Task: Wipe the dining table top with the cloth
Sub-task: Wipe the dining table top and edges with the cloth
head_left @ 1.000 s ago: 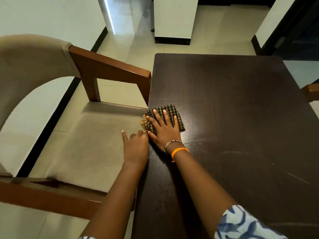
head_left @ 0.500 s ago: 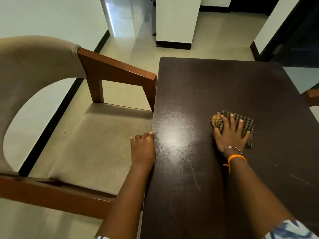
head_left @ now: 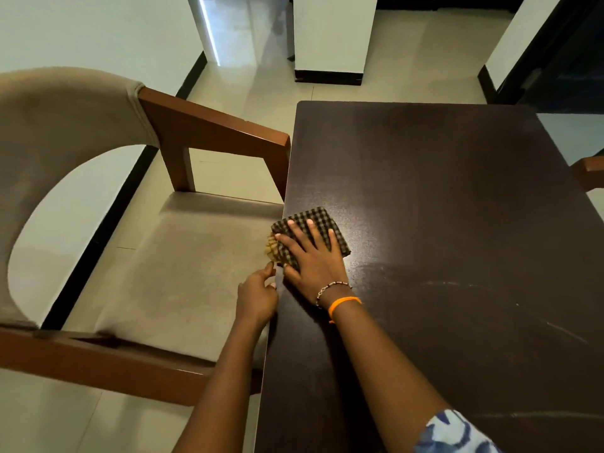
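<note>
The dark brown dining table top fills the right half of the view. A folded dark checked cloth with a yellow fringe lies at the table's left edge. My right hand presses flat on the cloth with fingers spread and straight. My left hand sits just off the table's left edge, below the cloth, fingers loosely curled beside the edge and holding nothing. Faint wipe streaks show on the table to the right of my right hand.
A wooden armchair with a beige seat stands against the table's left edge. Another chair's arm pokes in at the right. Beyond the table are tiled floor and a white pillar.
My right hand has slid the cloth from the middle of the table back left to the table's left edge. My left hand stays by the edge.
</note>
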The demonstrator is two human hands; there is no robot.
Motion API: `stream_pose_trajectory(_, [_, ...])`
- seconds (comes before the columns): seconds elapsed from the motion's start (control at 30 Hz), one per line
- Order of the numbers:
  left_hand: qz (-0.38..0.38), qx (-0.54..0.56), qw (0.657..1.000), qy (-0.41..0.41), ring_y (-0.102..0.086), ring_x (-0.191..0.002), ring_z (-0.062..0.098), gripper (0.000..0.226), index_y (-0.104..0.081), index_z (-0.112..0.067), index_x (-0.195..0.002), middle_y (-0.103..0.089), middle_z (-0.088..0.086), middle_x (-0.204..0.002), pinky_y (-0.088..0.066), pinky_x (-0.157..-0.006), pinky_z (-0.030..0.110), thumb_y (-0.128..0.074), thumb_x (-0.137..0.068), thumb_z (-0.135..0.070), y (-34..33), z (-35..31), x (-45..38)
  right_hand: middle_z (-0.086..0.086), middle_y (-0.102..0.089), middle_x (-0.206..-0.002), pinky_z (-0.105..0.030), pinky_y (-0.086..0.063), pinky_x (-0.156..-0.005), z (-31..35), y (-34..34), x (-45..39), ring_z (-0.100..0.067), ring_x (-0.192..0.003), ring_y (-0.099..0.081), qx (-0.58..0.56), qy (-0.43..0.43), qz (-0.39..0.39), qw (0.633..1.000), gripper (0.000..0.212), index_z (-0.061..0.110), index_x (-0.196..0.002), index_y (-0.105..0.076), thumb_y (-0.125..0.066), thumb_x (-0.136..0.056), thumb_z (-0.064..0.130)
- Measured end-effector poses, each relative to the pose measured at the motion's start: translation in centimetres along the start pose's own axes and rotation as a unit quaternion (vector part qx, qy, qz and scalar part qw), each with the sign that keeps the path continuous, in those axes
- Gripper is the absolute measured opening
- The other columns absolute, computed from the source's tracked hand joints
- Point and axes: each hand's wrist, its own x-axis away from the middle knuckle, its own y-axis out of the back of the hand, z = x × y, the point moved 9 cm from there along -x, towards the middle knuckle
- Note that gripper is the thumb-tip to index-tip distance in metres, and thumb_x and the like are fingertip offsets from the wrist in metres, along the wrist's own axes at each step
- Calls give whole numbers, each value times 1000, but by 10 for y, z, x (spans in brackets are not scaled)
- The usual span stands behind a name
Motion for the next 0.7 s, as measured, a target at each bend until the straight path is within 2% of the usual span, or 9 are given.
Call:
stream_pose_trajectory(0.1, [3,-10,1000,5,-49,-127,23,45,-53,-17,-131,-56,2,-134,-40,-105,37,-50,-89,0,0,-2,-2,11,-10,-159,-53,2,-115,-60,19,16,-21,-147,-1,8,-64,-19,998,61,41,-144,-23,-45,-87,43])
stream_pose_trajectory(0.2, [17,83,995,46,-52,-119,15,46,-55,-9,-128,-58,7,-131,-40,-95,23,-46,-87,10,0,3,-2,10,-11,-159,-53,-2,-115,-137,43,43,-21,-147,-5,24,-159,-45,986,62,40,-144,-23,-48,-87,41])
stream_pose_trajectory(0.27, [23,137,988,74,-53,-113,14,44,-53,-2,-128,-58,13,-130,-39,-89,19,-45,-88,14,-1,6,1,9,-13,-158,-54,-3,-115,-175,55,61,-22,-147,-5,11,-221,-64,973,60,40,-144,-24,-47,-89,39])
stream_pose_trajectory(0.33, [19,171,979,106,-52,-119,21,41,-51,3,-129,-55,18,-131,-37,-90,19,-47,-89,12,1,14,1,9,-11,-159,-56,-1,-115,-187,55,70,-23,-147,-1,-9,-275,-77,958,57,38,-144,-25,-45,-91,38])
stream_pose_trajectory(0.43, [19,194,971,139,-52,-119,24,41,-51,3,-129,-55,20,-130,-37,-88,19,-53,-88,7,1,22,-1,7,-6,-160,-58,2,-114,-163,47,62,-25,-147,3,-17,-323,-81,943,59,36,-146,-23,-44,-91,38])
stream_pose_trajectory(0.5, [14,192,969,153,-55,-110,23,42,-51,2,-128,-57,20,-128,-37,-87,21,-57,-86,5,2,25,-3,7,-3,-160,-58,4,-113,-121,36,42,-25,-147,5,-9,-280,-68,957,60,38,-146,-20,-44,-90,40])
stream_pose_trajectory(0.57, [1,181,970,160,-55,-105,22,43,-54,0,-127,-59,19,-125,-38,-89,24,-62,-84,1,3,28,-5,7,-1,-160,-58,7,-112,-65,20,21,-25,-147,6,-19,-203,-49,978,61,39,-146,-19,-44,-90,42])
stream_pose_trajectory(0.63, [-22,159,973,163,-56,-113,26,41,-57,-4,-124,-61,16,-123,-39,-104,33,-65,-83,-3,4,31,-5,7,-1,-160,-57,9,-112,-11,3,8,-25,-147,7,-29,-124,-18,992,60,38,-145,-21,-44,-90,42])
stream_pose_trajectory(0.7, [-58,123,978,160,-55,-118,28,41,-59,-9,-122,-62,13,-123,-34,-109,43,-66,-83,-10,8,30,-3,8,-3,-160,-56,9,-112,18,-7,3,-23,-147,6,-23,-58,13,998,59,38,-144,-23,-44,-89,42])
